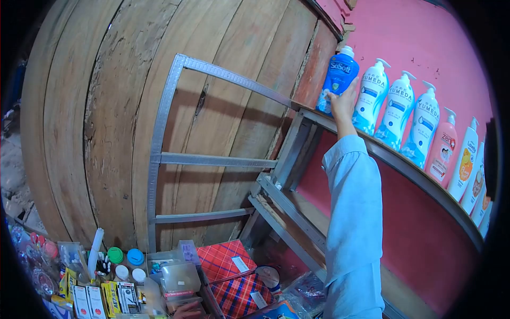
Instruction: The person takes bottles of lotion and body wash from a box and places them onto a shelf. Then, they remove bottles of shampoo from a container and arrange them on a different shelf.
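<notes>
My right hand [344,103] is closed around the right side of a blue SoSoft bottle [340,72] with a white cap. The thumb lies across its front, and the bottle stands upright at the left end of the upper shelf [390,154]. Just right of my fingers is a white and blue Yumeda pump bottle [370,95]. At the bottom edge, part of my left hand [188,310] shows dimly, its fingers stretched out over small boxed goods; most of it is cut off by the frame.
More pump bottles, including a pink one [442,151], line the shelf to the right. A metal frame [218,158] leans by the wooden plank wall [122,106]. Below are red plaid packages [226,260], a clear plastic box [180,277], pen boxes [119,297] and lidded jars [135,258].
</notes>
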`<action>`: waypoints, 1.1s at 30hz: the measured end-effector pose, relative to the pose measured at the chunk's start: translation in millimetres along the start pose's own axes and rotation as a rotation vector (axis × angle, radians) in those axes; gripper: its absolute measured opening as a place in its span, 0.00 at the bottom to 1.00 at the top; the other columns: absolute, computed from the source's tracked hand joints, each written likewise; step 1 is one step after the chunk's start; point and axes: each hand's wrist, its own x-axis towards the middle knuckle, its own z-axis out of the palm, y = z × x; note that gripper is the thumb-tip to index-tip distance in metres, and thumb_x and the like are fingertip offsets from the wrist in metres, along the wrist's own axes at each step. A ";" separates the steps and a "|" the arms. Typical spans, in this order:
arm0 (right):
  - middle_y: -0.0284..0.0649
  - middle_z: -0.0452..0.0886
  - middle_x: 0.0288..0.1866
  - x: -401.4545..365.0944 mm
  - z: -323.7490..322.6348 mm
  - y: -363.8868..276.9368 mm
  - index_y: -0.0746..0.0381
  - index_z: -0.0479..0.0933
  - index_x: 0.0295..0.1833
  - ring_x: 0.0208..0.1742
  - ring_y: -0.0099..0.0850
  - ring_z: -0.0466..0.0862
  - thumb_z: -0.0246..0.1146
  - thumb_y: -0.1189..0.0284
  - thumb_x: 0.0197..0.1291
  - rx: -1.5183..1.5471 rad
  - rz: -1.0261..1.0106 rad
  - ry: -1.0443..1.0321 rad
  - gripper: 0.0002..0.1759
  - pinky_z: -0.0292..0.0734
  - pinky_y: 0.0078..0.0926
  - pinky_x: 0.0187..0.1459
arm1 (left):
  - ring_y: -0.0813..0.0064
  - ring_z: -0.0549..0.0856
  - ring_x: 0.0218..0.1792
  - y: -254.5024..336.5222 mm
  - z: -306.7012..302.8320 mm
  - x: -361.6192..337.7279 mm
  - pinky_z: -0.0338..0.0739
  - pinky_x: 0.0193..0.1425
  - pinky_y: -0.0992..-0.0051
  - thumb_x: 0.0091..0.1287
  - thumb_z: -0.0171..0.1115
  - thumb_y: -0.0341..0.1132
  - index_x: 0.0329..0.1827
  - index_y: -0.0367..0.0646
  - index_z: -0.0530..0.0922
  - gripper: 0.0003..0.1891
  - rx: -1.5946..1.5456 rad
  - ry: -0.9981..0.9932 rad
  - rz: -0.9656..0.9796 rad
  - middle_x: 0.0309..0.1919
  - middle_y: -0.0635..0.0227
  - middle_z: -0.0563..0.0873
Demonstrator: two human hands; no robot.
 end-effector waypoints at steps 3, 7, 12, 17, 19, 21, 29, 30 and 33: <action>0.61 0.57 0.70 -1.4 1.4 4.9 0.56 0.35 0.78 0.64 0.56 0.71 0.71 0.71 0.52 -0.032 0.008 -0.046 0.58 0.68 0.45 0.62 | 0.64 0.75 0.63 4.4 5.3 1.9 0.74 0.58 0.68 0.70 0.58 0.38 0.66 0.40 0.67 0.24 0.037 0.020 -0.013 0.67 0.60 0.70; 0.62 0.50 0.74 -6.5 6.5 7.9 0.57 0.37 0.78 0.67 0.58 0.66 0.70 0.71 0.53 -0.182 -0.081 0.038 0.56 0.66 0.44 0.65 | 0.65 0.74 0.63 7.5 8.0 2.2 0.73 0.58 0.68 0.70 0.58 0.38 0.67 0.42 0.67 0.24 0.089 0.019 -0.023 0.67 0.61 0.70; 0.56 0.46 0.77 -17.2 2.5 5.2 0.60 0.51 0.75 0.69 0.58 0.64 0.69 0.70 0.53 -0.292 -0.256 0.087 0.47 0.65 0.45 0.66 | 0.66 0.73 0.65 -3.9 3.0 2.6 0.71 0.61 0.66 0.70 0.58 0.40 0.67 0.43 0.67 0.24 0.054 -0.036 0.032 0.69 0.62 0.67; 0.49 0.50 0.78 -18.9 -1.8 4.9 0.61 0.68 0.67 0.70 0.56 0.64 0.65 0.68 0.58 -0.401 -0.335 0.044 0.30 0.66 0.47 0.65 | 0.64 0.72 0.66 7.2 10.3 -2.1 0.70 0.63 0.66 0.70 0.58 0.39 0.66 0.40 0.68 0.23 0.084 -0.022 0.056 0.70 0.60 0.65; 0.46 0.60 0.73 -22.0 -6.2 1.6 0.60 0.75 0.59 0.68 0.50 0.66 0.62 0.69 0.58 -0.557 -0.477 0.133 0.22 0.69 0.45 0.61 | 0.64 0.73 0.64 6.3 10.9 -1.3 0.70 0.63 0.66 0.70 0.58 0.39 0.66 0.39 0.68 0.23 0.084 -0.027 0.120 0.71 0.60 0.64; 0.42 0.69 0.66 -27.4 -12.8 -1.7 0.58 0.80 0.50 0.66 0.45 0.68 0.59 0.69 0.58 -0.670 -0.613 0.117 0.14 0.70 0.42 0.56 | 0.63 0.76 0.62 3.8 10.6 1.6 0.71 0.62 0.66 0.70 0.58 0.39 0.65 0.39 0.69 0.23 0.091 -0.039 0.181 0.72 0.60 0.62; 0.34 0.75 0.43 -31.0 -18.4 4.4 0.53 0.84 0.35 0.51 0.34 0.73 0.59 0.70 0.55 -0.715 -0.703 -0.074 0.08 0.71 0.33 0.44 | 0.64 0.77 0.59 1.8 10.4 1.8 0.70 0.63 0.66 0.70 0.58 0.40 0.66 0.40 0.68 0.24 0.095 -0.052 0.043 0.68 0.60 0.67; 0.34 0.75 0.43 -30.5 -16.2 6.6 0.53 0.84 0.35 0.51 0.34 0.73 0.59 0.70 0.55 -0.709 -0.690 -0.074 0.08 0.71 0.33 0.44 | 0.64 0.77 0.60 -0.6 9.2 1.0 0.70 0.63 0.66 0.70 0.58 0.40 0.66 0.40 0.68 0.24 0.083 -0.048 0.002 0.67 0.60 0.68; 0.35 0.75 0.43 -29.2 -13.8 14.8 0.54 0.84 0.35 0.50 0.34 0.74 0.59 0.70 0.55 -0.647 -0.724 -0.020 0.08 0.74 0.32 0.44 | 0.64 0.76 0.61 -3.6 9.3 1.5 0.69 0.63 0.67 0.70 0.58 0.40 0.67 0.41 0.67 0.25 0.067 -0.009 0.046 0.64 0.61 0.72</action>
